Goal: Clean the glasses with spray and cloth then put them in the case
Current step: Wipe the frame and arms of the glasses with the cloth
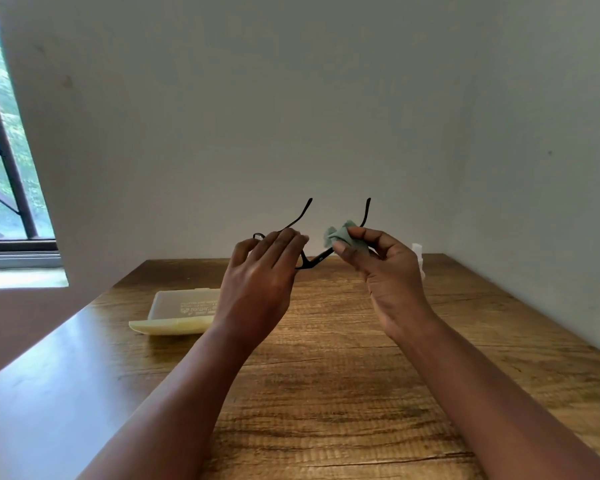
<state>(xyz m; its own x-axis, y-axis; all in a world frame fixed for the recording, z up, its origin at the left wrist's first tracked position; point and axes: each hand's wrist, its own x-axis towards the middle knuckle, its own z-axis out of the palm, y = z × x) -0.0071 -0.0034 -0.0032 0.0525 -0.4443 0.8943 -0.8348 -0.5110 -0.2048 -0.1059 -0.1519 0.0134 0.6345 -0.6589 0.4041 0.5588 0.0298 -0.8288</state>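
Black-framed glasses (pixel 312 262) are held up above the table, their two temple arms open and pointing up and away from me. My left hand (pixel 262 275) grips the frame's left side and hides that lens. My right hand (pixel 381 268) pinches a grey-green cloth (pixel 343 234) around the frame's right side, so that lens is hidden too. An open, pale yellow glasses case (pixel 177 311) lies on the table to the left, partly behind my left wrist. A small white spray bottle (pixel 419 256) stands at the back right, mostly hidden by my right hand.
The wooden table (pixel 326 393) stands in a corner, with white walls behind it and to the right. A barred window (pixel 7 168) is at the far left. The table's left edge runs diagonally toward me.
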